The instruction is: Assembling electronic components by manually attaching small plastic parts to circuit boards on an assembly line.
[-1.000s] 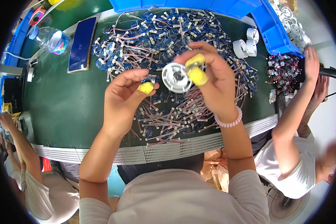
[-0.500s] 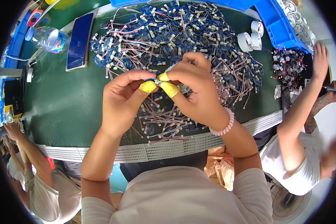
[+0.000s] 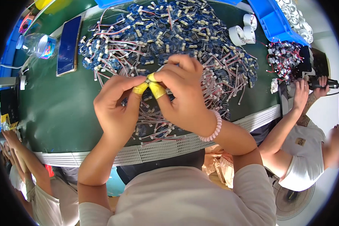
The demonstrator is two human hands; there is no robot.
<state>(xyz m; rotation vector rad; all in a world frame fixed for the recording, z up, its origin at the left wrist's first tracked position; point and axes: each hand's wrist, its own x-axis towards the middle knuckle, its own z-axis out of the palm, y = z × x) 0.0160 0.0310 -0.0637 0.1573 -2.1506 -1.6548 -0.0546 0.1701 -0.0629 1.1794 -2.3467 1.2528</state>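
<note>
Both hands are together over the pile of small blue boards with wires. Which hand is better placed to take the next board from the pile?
Probably the left hand: the right hand covers the small part they pinch, so it looks busier. The pile lies under both.

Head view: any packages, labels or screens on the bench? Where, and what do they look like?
Phone: flat on the green mat, upper left; long dark rectangle, blue-lit screen.
Water bottle: lying on its side left of the phone; clear plastic, multicoloured label band.
Blue bin: upper right edge; open plastic tray holding white round parts.
Tape rolls: beside that bin; white rings.
Dark device: far left edge; too cropped to tell if it is a screen.
</note>
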